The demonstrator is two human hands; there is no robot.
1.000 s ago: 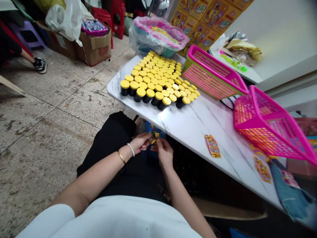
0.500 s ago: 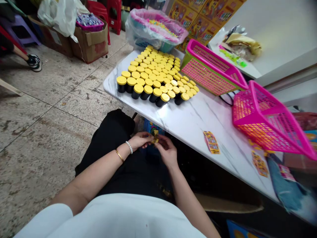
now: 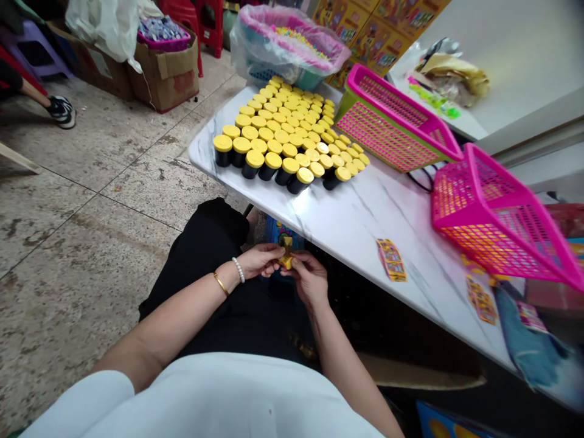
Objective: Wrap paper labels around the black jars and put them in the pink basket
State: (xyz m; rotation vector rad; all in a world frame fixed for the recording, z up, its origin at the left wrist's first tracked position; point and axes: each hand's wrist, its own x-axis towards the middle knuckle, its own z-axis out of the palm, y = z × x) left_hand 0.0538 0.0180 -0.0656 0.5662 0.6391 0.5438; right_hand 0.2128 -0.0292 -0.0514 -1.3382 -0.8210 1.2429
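Fingers cover much of the small yellow piece (image 3: pixel 286 263), so its full outline and any print on it are hard to make out. It sits over the person's dark-clothed lap, just off the near edge of the desk (image 3: pixel 337 225). The left hand (image 3: pixel 261 260) and the right hand (image 3: pixel 311 277) each have a grip closed on it, pinching from opposite sides with the fingertips. Beneath the desk edge, a blue printed object (image 3: pixel 277 231) shows only in part. The far pink basket (image 3: pixel 392 121) hides some of the desk behind it; the near pink basket (image 3: pixel 497 219) has yellow contents blurred by its mesh.

The desk is smooth, white and grey-veined like marble. Black cylindrical tubs with round yellow lids (image 3: pixel 287 131) stand crowded on it. Flat, glossy-looking printed cards (image 3: pixel 391 260) lie nearer, while crinkled clear plastic (image 3: pixel 250 52) drapes a round basin (image 3: pixel 310 79) beyond.
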